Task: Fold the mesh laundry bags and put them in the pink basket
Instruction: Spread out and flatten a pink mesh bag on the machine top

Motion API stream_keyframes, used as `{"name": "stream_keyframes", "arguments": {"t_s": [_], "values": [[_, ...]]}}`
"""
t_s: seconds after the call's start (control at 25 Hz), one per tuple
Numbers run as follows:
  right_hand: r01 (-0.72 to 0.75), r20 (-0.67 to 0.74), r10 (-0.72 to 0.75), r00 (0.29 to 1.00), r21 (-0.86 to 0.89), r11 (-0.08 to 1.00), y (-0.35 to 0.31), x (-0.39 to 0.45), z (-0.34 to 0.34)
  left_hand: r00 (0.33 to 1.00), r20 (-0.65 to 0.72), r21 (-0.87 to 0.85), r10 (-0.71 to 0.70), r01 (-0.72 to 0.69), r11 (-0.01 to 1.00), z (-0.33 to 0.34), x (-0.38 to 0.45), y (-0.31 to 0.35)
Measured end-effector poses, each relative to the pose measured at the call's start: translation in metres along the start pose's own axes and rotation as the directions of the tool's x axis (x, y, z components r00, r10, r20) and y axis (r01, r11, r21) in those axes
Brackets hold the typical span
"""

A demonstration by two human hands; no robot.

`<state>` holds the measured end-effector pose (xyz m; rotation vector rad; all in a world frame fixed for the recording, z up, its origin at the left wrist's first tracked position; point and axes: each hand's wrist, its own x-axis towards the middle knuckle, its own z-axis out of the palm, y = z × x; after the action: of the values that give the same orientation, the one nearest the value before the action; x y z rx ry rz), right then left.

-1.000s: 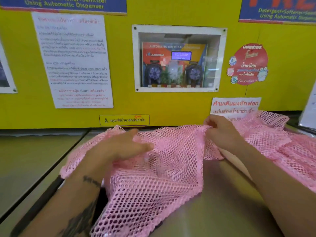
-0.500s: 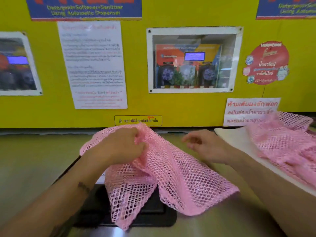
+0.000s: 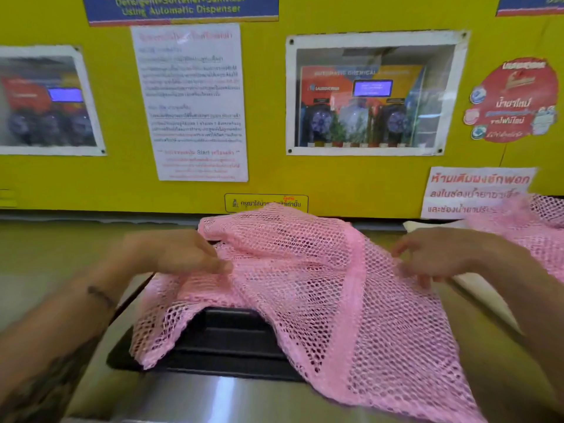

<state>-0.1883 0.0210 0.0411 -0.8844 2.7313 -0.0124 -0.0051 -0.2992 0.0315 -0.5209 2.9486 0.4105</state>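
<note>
A pink mesh laundry bag (image 3: 320, 288) lies spread and rumpled across the steel top of a machine, draped over a black recessed panel. My left hand (image 3: 180, 253) pinches its left edge with thumb and fingers. My right hand (image 3: 442, 254) rests on the bag's right edge with fingers spread; whether it grips the mesh is unclear. More pink mesh bags (image 3: 537, 233) are heaped at the far right. No pink basket is in view.
The black recessed panel (image 3: 225, 340) sits in the steel machine top (image 3: 195, 392). A yellow wall (image 3: 268, 175) with posters and a dispenser window (image 3: 369, 93) rises right behind. A white surface (image 3: 427, 225) lies under the heap at right.
The bag has been spread wider and pulled to the right over the panel. My right hand moved from open air onto the bag's right edge. The view shifted right.
</note>
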Motion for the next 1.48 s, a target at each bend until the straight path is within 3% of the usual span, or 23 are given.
{"name": "stream_keyframes", "arguments": {"t_s": [0.08,0.16,0.2,0.24,0.32,0.4,0.48,0.52,0.56,0.64,0.68,0.72,0.76,0.84,0.88,0.96,1.04,1.12,1.2,1.28,1.36,1.44,1.48], "values": [[0.031,-0.182,-0.024,0.983,0.035,0.999,0.004,0.016,0.005,0.97,-0.222,0.006,-0.096,0.1,0.995,-0.008,0.002,-0.001],[0.12,-0.475,-0.065,0.878,0.085,0.989,-0.002,0.038,0.019,0.87,-0.48,0.077,-0.117,0.175,0.982,-0.001,0.014,0.014],[0.174,-0.528,-0.095,0.844,0.102,0.979,-0.008,0.046,0.028,0.839,-0.539,0.083,-0.078,0.144,0.986,0.008,0.02,0.023],[0.21,-0.493,-0.126,0.861,0.118,0.971,-0.014,0.053,0.035,0.86,-0.51,0.046,-0.032,0.065,0.997,0.017,0.026,0.031],[0.166,-0.2,-0.15,0.968,0.067,0.984,-0.026,0.058,0.048,0.965,-0.259,-0.114,0.028,-0.059,0.992,0.032,0.033,0.037],[0.08,0.007,-0.08,0.997,0.035,0.996,-0.021,0.058,0.051,0.999,0.042,-0.024,0.025,-0.024,0.999,0.038,0.033,0.035],[0.015,-0.008,-0.015,1.0,0.055,0.998,-0.004,0.061,0.047,0.987,0.16,0.105,0.002,-0.019,0.994,0.028,0.022,0.031],[-0.008,-0.061,0.012,0.998,0.062,0.998,0.004,0.062,0.044,0.987,0.158,0.059,0.022,-0.032,0.998,0.021,0.016,0.031],[-0.028,-0.143,0.039,0.989,0.08,0.996,0.008,0.061,0.041,0.995,0.073,-0.039,0.066,-0.063,0.997,0.014,0.012,0.031],[0.01,-0.347,0.025,0.938,0.098,0.995,0.002,0.058,0.044,0.96,-0.279,-0.16,-0.01,-0.036,0.986,0.005,0.018,0.027],[0.085,-0.411,-0.041,0.911,0.091,0.992,-0.008,0.054,0.046,0.903,-0.419,-0.108,-0.091,0.049,0.993,0.006,0.024,0.026],[0.167,-0.41,-0.119,0.904,0.081,0.983,-0.019,0.051,0.049,0.867,-0.475,-0.032,-0.152,0.156,0.987,0.011,0.029,0.024],[0.223,-0.338,-0.185,0.923,0.08,0.971,-0.03,0.048,0.051,0.874,-0.446,0.03,-0.193,0.23,0.973,0.018,0.036,0.021],[0.224,-0.093,-0.219,0.971,0.039,0.974,-0.044,0.043,0.058,0.94,-0.246,0.123,-0.237,0.273,0.954,0.036,0.044,0.02],[0.214,-0.026,-0.214,0.976,-0.003,0.977,-0.043,0.046,0.061,0.957,-0.157,0.138,-0.245,0.267,0.954,0.042,0.046,0.021],[0.224,0.01,-0.224,0.975,-0.036,0.974,-0.043,0.047,0.06,0.975,-0.112,0.071,-0.191,0.199,0.977,0.044,0.047,0.024],[0.248,0.016,-0.248,0.969,-0.038,0.968,-0.045,0.048,0.058,0.993,-0.109,-0.089,0.037,-0.047,0.995,0.043,0.041,0.036],[0.256,-0.001,-0.256,0.967,-0.033,0.966,-0.047,0.048,0.058,0.966,-0.154,-0.322,0.206,-0.246,0.914,0.044,0.034,0.048],[0.255,-0.004,-0.255,0.967,-0.037,0.966,-0.047,0.048,0.059,0.948,-0.223,-0.473,0.228,-0.309,0.825,0.041,0.03,0.054],[0.244,-0.004,-0.244,0.97,-0.023,0.969,-0.045,0.046,0.059,0.931,-0.33,-0.542,0.156,-0.322,0.776,0.028,0.029,0.048],[0.207,-0.026,-0.207,0.978,-0.005,0.978,-0.039,0.046,0.056,0.887,-0.462,-0.452,0.006,-0.242,0.859,0.001,0.03,0.029],[0.142,-0.031,-0.142,0.989,0.021,0.99,-0.028,0.048,0.049,0.802,-0.577,-0.185,-0.152,0.053,0.981,-0.023,0.03,0.003],[0.115,-0.024,-0.115,0.993,0.026,0.993,-0.022,0.048,0.046,0.761,-0.622,-0.051,-0.184,0.195,0.979,-0.027,0.027,-0.006]]}}
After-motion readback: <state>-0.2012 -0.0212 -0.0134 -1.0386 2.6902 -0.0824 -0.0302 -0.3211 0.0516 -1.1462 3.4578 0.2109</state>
